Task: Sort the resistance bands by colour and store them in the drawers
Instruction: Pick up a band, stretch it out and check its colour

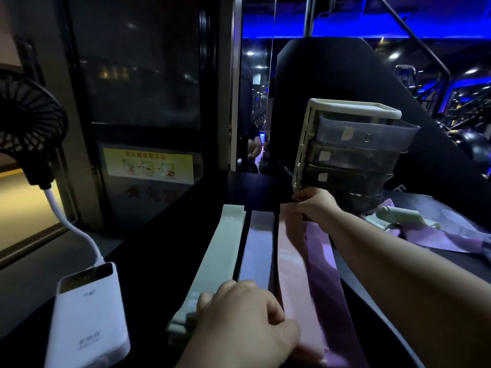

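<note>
Pink band (pixel 292 274) runs lengthwise away, right hand (pixel 317 205) pinching its far end

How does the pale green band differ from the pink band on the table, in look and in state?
The pale green band has 30 printed near its far end; no number can be seen on the pink band. The pale green band's far end lies free, while the right hand pinches the pink band's far end. Both lie flat and lengthwise on the dark table, with the left hand over their near ends.
</note>
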The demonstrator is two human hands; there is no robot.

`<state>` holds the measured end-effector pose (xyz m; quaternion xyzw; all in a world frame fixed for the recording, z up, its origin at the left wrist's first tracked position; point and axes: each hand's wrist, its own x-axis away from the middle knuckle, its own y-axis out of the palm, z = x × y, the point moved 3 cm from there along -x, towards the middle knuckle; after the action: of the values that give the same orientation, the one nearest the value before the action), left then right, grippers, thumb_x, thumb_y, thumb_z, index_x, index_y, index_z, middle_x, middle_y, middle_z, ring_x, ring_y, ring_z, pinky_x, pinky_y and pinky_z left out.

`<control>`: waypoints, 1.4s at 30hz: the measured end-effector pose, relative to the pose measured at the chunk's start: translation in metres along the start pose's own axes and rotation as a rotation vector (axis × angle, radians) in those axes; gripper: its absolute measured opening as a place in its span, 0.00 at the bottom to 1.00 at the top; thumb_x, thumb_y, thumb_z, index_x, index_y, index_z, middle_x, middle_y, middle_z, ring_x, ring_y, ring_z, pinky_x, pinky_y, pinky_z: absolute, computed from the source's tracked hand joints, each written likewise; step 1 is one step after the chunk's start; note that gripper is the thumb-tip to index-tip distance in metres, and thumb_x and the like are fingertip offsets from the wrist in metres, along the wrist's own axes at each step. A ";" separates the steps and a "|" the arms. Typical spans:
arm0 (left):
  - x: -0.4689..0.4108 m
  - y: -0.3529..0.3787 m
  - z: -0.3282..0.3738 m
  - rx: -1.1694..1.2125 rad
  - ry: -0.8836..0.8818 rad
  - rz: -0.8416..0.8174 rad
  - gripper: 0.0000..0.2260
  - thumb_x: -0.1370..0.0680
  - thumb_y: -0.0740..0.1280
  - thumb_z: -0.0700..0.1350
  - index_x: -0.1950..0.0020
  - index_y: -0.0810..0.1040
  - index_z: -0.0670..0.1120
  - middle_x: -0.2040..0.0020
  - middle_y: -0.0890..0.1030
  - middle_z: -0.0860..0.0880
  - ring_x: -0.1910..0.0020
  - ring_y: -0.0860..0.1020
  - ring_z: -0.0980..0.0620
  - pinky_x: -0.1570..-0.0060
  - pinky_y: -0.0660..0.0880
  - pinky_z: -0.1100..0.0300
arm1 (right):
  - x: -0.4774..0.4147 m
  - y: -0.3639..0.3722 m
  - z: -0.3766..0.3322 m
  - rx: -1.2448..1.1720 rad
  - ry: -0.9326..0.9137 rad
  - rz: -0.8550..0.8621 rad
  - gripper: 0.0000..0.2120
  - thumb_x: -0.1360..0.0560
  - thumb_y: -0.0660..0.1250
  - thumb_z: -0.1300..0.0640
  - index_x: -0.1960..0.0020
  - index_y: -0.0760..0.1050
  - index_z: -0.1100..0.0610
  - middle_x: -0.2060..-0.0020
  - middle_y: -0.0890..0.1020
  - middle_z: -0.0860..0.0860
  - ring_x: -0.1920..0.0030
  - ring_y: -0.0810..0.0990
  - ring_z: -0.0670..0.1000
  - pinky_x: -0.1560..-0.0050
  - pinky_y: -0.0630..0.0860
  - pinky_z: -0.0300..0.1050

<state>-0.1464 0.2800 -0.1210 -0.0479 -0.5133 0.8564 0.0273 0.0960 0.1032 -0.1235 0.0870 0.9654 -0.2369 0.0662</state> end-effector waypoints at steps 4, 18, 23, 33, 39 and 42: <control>0.002 -0.005 0.002 0.094 0.003 0.010 0.15 0.25 0.63 0.63 0.61 0.75 0.53 0.56 0.73 0.56 0.55 0.66 0.67 0.44 0.58 0.61 | -0.001 0.001 0.000 0.034 -0.035 -0.007 0.14 0.36 0.81 0.57 0.54 0.80 0.53 0.65 0.81 0.47 0.65 0.78 0.46 0.62 0.77 0.39; -0.002 0.001 0.004 -0.028 -0.020 0.017 0.17 0.23 0.59 0.65 0.61 0.70 0.53 0.56 0.72 0.56 0.51 0.67 0.62 0.44 0.62 0.58 | -0.007 0.007 0.019 0.149 -0.061 -0.017 0.12 0.37 0.80 0.58 0.64 0.78 0.48 0.66 0.82 0.46 0.60 0.80 0.49 0.56 0.76 0.42; -0.004 0.006 0.001 -0.099 -0.033 0.021 0.16 0.24 0.60 0.63 0.59 0.68 0.52 0.51 0.71 0.56 0.42 0.68 0.55 0.39 0.63 0.58 | -0.005 0.007 0.024 0.229 -0.083 -0.031 0.09 0.34 0.79 0.58 0.58 0.81 0.51 0.64 0.81 0.46 0.60 0.79 0.47 0.62 0.71 0.37; -0.006 0.010 0.004 -0.078 0.133 0.091 0.18 0.19 0.57 0.55 0.30 0.59 0.61 0.30 0.63 0.62 0.29 0.59 0.57 0.32 0.57 0.58 | 0.009 -0.004 0.012 0.414 -0.214 -0.016 0.11 0.30 0.74 0.51 0.48 0.82 0.49 0.57 0.80 0.43 0.51 0.80 0.45 0.54 0.70 0.38; -0.010 0.019 0.003 -0.101 0.146 0.039 0.16 0.20 0.57 0.56 0.32 0.67 0.61 0.34 0.71 0.60 0.31 0.62 0.56 0.33 0.59 0.58 | 0.035 -0.005 0.017 0.688 -0.355 -0.155 0.27 0.37 0.65 0.33 0.42 0.79 0.44 0.40 0.79 0.45 0.38 0.76 0.52 0.40 0.73 0.49; -0.009 0.021 0.001 -0.133 0.131 0.013 0.14 0.21 0.59 0.55 0.36 0.69 0.60 0.38 0.72 0.59 0.33 0.63 0.55 0.35 0.60 0.57 | 0.045 -0.001 0.018 0.848 -0.329 -0.218 0.28 0.31 0.67 0.33 0.34 0.73 0.40 0.29 0.69 0.43 0.28 0.65 0.52 0.33 0.67 0.54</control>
<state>-0.1376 0.2680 -0.1384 -0.1086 -0.5657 0.8158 0.0521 0.0537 0.1003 -0.1467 -0.0345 0.7635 -0.6267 0.1518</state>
